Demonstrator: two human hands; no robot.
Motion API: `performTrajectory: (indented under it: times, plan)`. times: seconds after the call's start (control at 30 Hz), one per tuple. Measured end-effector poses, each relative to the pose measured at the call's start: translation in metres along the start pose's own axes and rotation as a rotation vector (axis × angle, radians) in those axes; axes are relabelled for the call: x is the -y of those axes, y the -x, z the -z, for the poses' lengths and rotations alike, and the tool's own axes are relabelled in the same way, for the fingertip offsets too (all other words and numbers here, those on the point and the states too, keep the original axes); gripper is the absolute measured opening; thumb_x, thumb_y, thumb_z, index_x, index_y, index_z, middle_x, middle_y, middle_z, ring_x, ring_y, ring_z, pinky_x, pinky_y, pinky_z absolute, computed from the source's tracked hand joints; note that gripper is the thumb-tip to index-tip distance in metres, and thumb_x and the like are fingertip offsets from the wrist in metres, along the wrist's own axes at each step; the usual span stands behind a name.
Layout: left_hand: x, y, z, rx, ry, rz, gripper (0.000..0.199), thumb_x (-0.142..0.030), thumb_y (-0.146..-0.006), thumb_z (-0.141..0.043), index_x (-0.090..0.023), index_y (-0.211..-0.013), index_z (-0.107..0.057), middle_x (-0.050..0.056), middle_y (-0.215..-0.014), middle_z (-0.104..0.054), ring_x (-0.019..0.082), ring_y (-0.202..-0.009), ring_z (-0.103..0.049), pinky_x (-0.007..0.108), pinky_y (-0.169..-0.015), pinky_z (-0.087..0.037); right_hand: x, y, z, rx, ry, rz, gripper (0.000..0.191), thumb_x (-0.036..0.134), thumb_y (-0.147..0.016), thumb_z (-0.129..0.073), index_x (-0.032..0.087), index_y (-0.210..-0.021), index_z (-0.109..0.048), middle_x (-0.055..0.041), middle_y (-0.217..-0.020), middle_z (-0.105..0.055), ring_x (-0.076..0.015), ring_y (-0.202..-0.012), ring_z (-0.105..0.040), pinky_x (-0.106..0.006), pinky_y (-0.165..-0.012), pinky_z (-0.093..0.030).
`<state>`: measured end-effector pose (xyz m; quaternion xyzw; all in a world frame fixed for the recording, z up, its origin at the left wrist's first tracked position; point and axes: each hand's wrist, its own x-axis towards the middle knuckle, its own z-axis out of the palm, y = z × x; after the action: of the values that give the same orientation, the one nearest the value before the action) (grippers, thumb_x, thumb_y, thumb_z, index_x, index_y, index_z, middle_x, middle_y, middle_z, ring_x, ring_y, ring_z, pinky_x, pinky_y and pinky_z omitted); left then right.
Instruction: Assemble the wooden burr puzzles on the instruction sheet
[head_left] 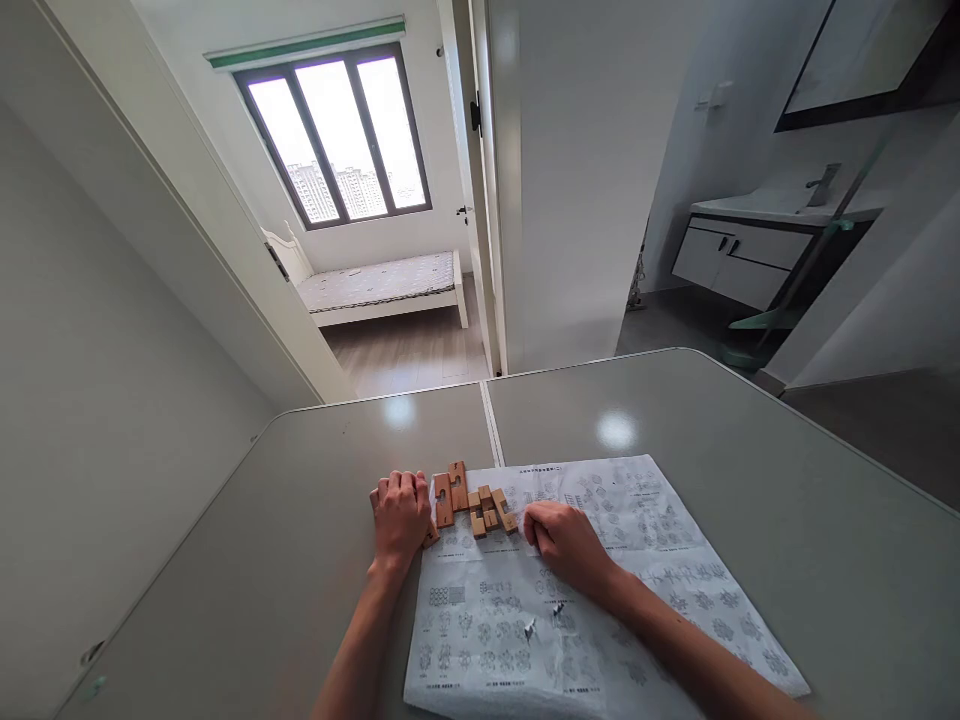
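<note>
My left hand rests at the left edge of a printed paper sheet, its fingers curled down. A wooden puzzle piece peeks out beside its thumb side; whether the hand grips it is hidden. Just right of that hand lie two reddish-brown notched wooden pieces. Several lighter notched wooden blocks are clustered next to them, with a slanted one at their right. My right hand lies on the sheet as a loose fist, close to the slanted block. Its palm side is out of sight.
The sheet, covered in small diagrams, has two small torn spots. It lies on a grey table with a seam. Beyond the table are a doorway with a bed and a washbasin cabinet.
</note>
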<state>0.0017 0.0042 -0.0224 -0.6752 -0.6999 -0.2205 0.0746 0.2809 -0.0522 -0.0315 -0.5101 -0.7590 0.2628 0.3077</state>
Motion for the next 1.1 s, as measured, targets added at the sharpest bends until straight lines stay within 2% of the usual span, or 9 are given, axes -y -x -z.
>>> performTrajectory:
  times: [0.13, 0.3, 0.37, 0.6, 0.83, 0.97, 1.1]
  plan:
    - [0.006, -0.002, 0.002, 0.010, 0.029, 0.017, 0.042, -0.033, -0.104, -0.037, -0.020, -0.077, -0.067, 0.013, -0.095, -0.071, 0.030, -0.094, -0.060, 0.043, -0.088, -0.039, 0.000, 0.000, 0.001, 0.004, 0.004, 0.003, 0.030, -0.002, -0.080, -0.044, 0.021, -0.066, -0.057, 0.0020, -0.069, -0.064, -0.0139, -0.065, -0.057, -0.022, -0.064, -0.034]
    - [0.018, -0.006, 0.007, 0.042, 0.136, 0.032, 0.065, -0.034, -0.109, -0.017, -0.022, -0.067, -0.065, 0.006, -0.078, -0.071, 0.023, -0.081, -0.064, 0.037, -0.085, -0.042, 0.000, 0.001, 0.002, 0.004, -0.001, 0.005, 0.029, -0.002, -0.080, -0.043, 0.021, -0.067, -0.056, 0.0017, -0.069, -0.064, -0.0141, -0.064, -0.056, -0.022, -0.064, -0.034]
    - [0.021, -0.007, 0.009, 0.058, 0.170, 0.002, 0.068, -0.036, -0.109, -0.015, -0.023, -0.066, -0.066, 0.004, -0.077, -0.071, 0.021, -0.080, -0.064, 0.035, -0.085, -0.043, 0.001, 0.001, 0.002, 0.005, -0.003, 0.006, 0.030, -0.002, -0.081, -0.043, 0.021, -0.066, -0.056, 0.0017, -0.069, -0.064, -0.0139, -0.063, -0.056, -0.022, -0.064, -0.034]
    - [0.014, -0.003, 0.016, 0.072, 0.153, -0.122, 0.056, -0.054, -0.099, -0.045, -0.024, -0.059, -0.069, 0.004, -0.082, -0.067, 0.022, -0.087, -0.058, 0.036, -0.089, -0.040, -0.001, 0.001, 0.003, 0.004, -0.010, 0.011, 0.029, -0.003, -0.080, -0.045, 0.020, -0.066, -0.056, 0.0024, -0.069, -0.065, -0.0133, -0.064, -0.056, -0.022, -0.064, -0.034]
    - [0.002, 0.001, 0.026, 0.046, 0.196, -0.104, 0.055, -0.047, -0.099, -0.047, -0.024, -0.052, -0.065, 0.003, -0.073, -0.063, 0.020, -0.080, -0.055, 0.035, -0.088, -0.040, -0.003, 0.000, 0.003, 0.005, -0.006, 0.016, 0.030, -0.003, -0.081, -0.046, 0.021, -0.067, -0.057, 0.0023, -0.071, -0.066, -0.0137, -0.066, -0.058, -0.022, -0.065, -0.034]
    - [0.002, 0.002, 0.028, 0.020, 0.307, -0.056, 0.056, -0.046, -0.098, -0.046, -0.022, -0.047, -0.054, 0.002, -0.067, -0.059, 0.018, -0.071, -0.052, 0.031, -0.081, -0.041, -0.004, 0.000, 0.003, 0.008, -0.010, 0.018, 0.030, -0.003, -0.080, -0.045, 0.021, -0.066, -0.057, 0.0013, -0.072, -0.067, -0.0142, -0.067, -0.059, -0.022, -0.065, -0.034]
    - [0.004, 0.007, 0.027, -0.007, 0.480, 0.037, 0.063, -0.054, -0.097, -0.045, -0.021, -0.043, -0.042, 0.001, -0.056, -0.050, 0.016, -0.055, -0.045, 0.027, -0.062, -0.036, -0.004, 0.001, 0.003, 0.010, -0.011, 0.016, 0.030, -0.003, -0.080, -0.045, 0.021, -0.066, -0.057, 0.0012, -0.072, -0.067, -0.0141, -0.067, -0.059, -0.022, -0.065, -0.034]
